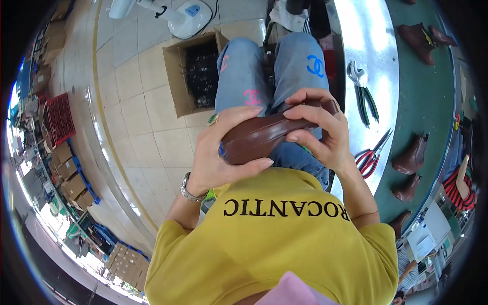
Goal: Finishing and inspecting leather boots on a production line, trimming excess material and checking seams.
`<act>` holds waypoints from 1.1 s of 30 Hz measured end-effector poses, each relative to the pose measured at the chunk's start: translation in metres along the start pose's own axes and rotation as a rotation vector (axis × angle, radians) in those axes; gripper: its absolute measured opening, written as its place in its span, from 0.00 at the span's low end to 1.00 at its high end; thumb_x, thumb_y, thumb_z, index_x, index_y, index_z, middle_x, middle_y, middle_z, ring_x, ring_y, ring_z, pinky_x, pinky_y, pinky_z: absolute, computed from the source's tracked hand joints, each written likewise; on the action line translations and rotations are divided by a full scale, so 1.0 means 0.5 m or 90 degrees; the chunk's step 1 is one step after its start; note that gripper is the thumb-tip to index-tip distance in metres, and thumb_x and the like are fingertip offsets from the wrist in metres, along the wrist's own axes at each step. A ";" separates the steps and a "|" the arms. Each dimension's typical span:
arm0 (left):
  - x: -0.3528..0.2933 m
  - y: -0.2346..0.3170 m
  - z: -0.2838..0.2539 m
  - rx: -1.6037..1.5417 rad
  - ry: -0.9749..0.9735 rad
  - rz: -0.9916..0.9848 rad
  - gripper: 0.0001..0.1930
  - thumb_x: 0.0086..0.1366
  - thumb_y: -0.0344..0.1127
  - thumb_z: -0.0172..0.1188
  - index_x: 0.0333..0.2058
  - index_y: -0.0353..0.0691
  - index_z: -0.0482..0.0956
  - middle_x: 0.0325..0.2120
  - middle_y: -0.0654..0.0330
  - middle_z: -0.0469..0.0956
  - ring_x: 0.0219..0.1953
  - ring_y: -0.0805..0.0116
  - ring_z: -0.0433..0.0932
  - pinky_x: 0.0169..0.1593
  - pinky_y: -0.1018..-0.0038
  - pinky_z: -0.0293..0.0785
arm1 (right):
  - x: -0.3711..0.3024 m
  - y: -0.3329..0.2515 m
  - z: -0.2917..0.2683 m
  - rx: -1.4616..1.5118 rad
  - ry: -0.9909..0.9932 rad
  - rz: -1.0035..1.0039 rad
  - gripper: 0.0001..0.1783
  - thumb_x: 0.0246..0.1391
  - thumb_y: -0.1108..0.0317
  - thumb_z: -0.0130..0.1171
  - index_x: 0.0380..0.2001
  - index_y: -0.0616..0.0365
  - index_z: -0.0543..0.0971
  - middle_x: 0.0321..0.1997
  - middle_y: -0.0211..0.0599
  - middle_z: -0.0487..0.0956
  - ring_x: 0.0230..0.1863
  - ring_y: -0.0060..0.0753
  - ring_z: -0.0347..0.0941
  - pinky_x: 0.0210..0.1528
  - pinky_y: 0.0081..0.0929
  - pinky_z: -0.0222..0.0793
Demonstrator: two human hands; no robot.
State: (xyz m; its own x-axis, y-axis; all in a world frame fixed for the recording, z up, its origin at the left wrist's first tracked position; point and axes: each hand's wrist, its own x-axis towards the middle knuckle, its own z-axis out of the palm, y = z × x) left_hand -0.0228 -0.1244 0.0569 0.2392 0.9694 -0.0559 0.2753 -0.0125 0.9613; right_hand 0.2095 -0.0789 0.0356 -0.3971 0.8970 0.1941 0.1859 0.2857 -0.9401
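Above my lap, both hands hold a glossy brown leather boot lying sideways, with a seam running along its upper side. My left hand wraps round its broader left end, thumb below and fingers over the top. At the narrower right end, my right hand grips with bent fingers above and the thumb pressed against the near side. My palms and fingers cover part of the boot, and its underside is hidden.
To my right, green-handled pliers and red-handled pliers lie on a metal bench. Beyond it, several brown boots stand on a green belt. A cardboard box with black tangled material stands left of my knees, near a white machine.
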 end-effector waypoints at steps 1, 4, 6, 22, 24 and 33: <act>0.000 0.012 0.005 0.047 0.043 0.060 0.35 0.40 0.34 0.78 0.51 0.38 0.77 0.46 0.52 0.79 0.47 0.55 0.79 0.52 0.66 0.75 | -0.006 -0.002 0.002 0.010 -0.009 -0.006 0.19 0.42 0.64 0.73 0.41 0.50 0.84 0.45 0.40 0.75 0.42 0.38 0.75 0.43 0.31 0.73; -0.017 0.027 0.024 0.134 0.095 0.104 0.29 0.42 0.32 0.76 0.47 0.38 0.79 0.43 0.52 0.79 0.44 0.56 0.80 0.49 0.67 0.76 | -0.013 -0.022 0.014 -0.041 -0.044 -0.047 0.19 0.43 0.66 0.73 0.42 0.49 0.84 0.45 0.41 0.74 0.41 0.39 0.75 0.43 0.32 0.74; -0.022 0.022 0.040 0.125 0.150 0.106 0.24 0.43 0.30 0.75 0.42 0.36 0.81 0.39 0.52 0.81 0.41 0.56 0.81 0.45 0.67 0.77 | -0.020 -0.028 0.025 -0.072 -0.035 -0.054 0.20 0.43 0.67 0.72 0.43 0.49 0.83 0.44 0.42 0.74 0.42 0.41 0.74 0.42 0.33 0.74; -0.001 -0.062 -0.036 -0.136 -0.149 -0.048 0.51 0.37 0.39 0.81 0.62 0.34 0.66 0.59 0.54 0.71 0.62 0.60 0.68 0.66 0.65 0.59 | 0.056 0.068 -0.036 0.222 -0.215 0.016 0.10 0.53 0.68 0.65 0.38 0.59 0.83 0.41 0.40 0.75 0.45 0.34 0.70 0.47 0.31 0.66; 0.023 -0.157 -0.047 -0.205 -0.274 -0.086 0.56 0.36 0.39 0.81 0.65 0.35 0.62 0.62 0.55 0.69 0.64 0.63 0.65 0.68 0.66 0.56 | 0.052 0.074 -0.044 0.261 -0.219 0.022 0.09 0.53 0.69 0.65 0.37 0.58 0.83 0.42 0.38 0.74 0.46 0.33 0.70 0.49 0.30 0.65; 0.020 -0.108 -0.026 -0.419 -0.064 -0.410 0.37 0.58 0.36 0.70 0.63 0.35 0.62 0.53 0.58 0.74 0.53 0.69 0.73 0.58 0.72 0.67 | 0.148 0.068 -0.017 -0.008 0.109 0.090 0.20 0.58 0.60 0.62 0.50 0.60 0.80 0.49 0.46 0.78 0.47 0.36 0.75 0.46 0.29 0.71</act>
State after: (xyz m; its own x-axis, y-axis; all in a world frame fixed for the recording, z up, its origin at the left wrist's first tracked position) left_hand -0.0473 -0.1109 0.0076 0.3124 0.7141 -0.6265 -0.1935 0.6935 0.6940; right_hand 0.1942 0.0001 0.0205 -0.2079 0.9723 0.1068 0.2403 0.1566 -0.9580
